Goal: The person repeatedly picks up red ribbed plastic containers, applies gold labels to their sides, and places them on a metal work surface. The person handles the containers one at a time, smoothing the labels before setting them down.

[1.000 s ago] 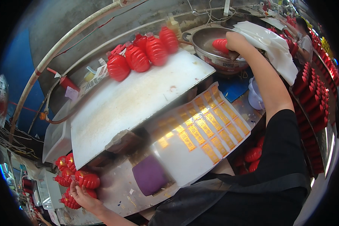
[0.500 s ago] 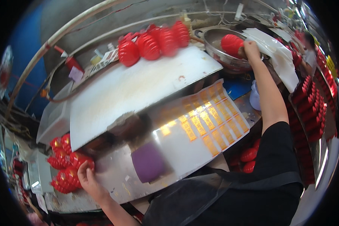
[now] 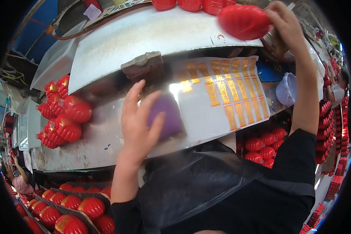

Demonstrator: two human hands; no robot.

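Note:
My right hand (image 3: 286, 27) is closed round the narrow end of a red ribbed bottle-shaped piece (image 3: 241, 22), held above the far right part of a raised white board (image 3: 140, 37). My left hand (image 3: 138, 121), blurred and with its fingers apart, hovers at the left edge of a purple pad (image 3: 167, 117); it holds nothing. Whether it touches the pad I cannot tell. Right of the pad, a white sheet (image 3: 199, 121) bears rows of shiny gold labels. Several more red pieces (image 3: 189, 4) stand along the board's far edge.
Red pieces with gold labels (image 3: 78, 109) are grouped at the table's left end. A brown block (image 3: 144, 67) sits under the board's near edge. On the right hangs a pale purple bucket (image 3: 286, 89). Crates of red pieces (image 3: 72, 202) stand low at left. Another person (image 3: 21, 179) is far left.
My right hand has brought the red piece from over the metal basin leftward to the board. The left hand has left the labelled pieces and moved right to the purple pad. The view has shifted.

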